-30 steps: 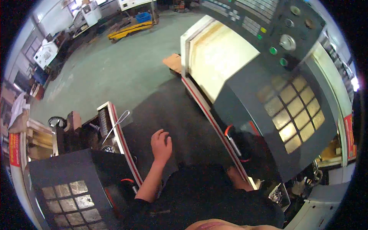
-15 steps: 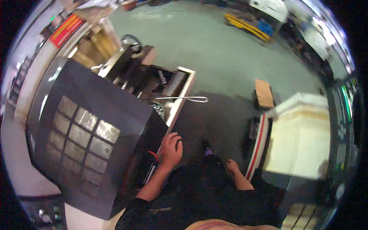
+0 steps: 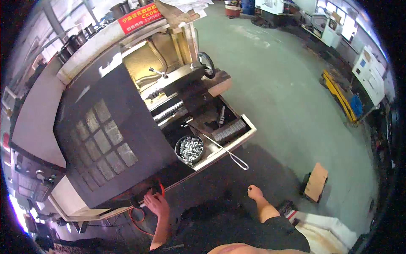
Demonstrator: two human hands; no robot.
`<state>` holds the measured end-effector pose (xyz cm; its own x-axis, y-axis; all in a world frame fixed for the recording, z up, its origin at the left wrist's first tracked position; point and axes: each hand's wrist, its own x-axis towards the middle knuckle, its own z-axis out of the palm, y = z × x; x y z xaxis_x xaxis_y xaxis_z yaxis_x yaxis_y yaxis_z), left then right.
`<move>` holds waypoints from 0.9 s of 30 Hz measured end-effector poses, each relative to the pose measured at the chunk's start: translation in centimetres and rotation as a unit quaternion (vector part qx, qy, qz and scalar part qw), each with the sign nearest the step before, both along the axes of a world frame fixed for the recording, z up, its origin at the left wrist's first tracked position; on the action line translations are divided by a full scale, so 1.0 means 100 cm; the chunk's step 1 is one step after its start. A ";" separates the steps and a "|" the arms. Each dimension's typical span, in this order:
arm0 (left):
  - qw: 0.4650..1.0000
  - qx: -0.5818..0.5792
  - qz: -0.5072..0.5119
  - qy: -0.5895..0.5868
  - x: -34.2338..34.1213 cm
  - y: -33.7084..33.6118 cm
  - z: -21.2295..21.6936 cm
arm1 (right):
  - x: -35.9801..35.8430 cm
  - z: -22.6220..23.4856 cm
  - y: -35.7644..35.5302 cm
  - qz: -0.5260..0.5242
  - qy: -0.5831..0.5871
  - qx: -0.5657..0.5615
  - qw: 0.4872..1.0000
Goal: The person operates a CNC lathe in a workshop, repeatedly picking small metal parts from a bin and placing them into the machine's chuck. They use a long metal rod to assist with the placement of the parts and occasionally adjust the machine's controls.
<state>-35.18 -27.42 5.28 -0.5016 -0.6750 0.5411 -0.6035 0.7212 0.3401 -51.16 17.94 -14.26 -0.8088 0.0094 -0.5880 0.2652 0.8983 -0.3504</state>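
- Left hand (image 3: 157, 204): fingers half-bent right at the red curved handle (image 3: 162, 189) of the dark grey sloped machine door (image 3: 146, 144); cannot tell if grasping.
- Right hand (image 3: 255, 193): fingers curled closed, no object showing.
- Step, as judged: hand placed at handle; any pull would call for fingers wrapped fully round it.
- Ahead-right of left fingers: round dark metal container (image 3: 176, 150), small silver pieces (image 3: 191, 148) inside.
- Farther ahead: rectangular red label (image 3: 140, 18), yellow writing.
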 end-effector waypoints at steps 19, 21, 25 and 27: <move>0.985 -0.116 0.116 -0.054 0.052 -0.069 -0.039 | -0.068 -0.084 -0.091 0.305 -0.016 -0.116 0.945; 0.985 -0.118 0.114 -0.061 0.063 -0.082 -0.028 | -0.060 -0.047 -0.119 0.232 -0.087 -0.137 0.959; 0.989 -0.099 0.103 -0.032 0.091 -0.106 -0.033 | -0.048 -0.061 -0.127 0.240 0.010 -0.116 0.964; 0.990 -0.072 0.113 -0.047 0.106 -0.116 -0.030 | -0.036 -0.054 -0.138 0.194 0.039 -0.112 0.974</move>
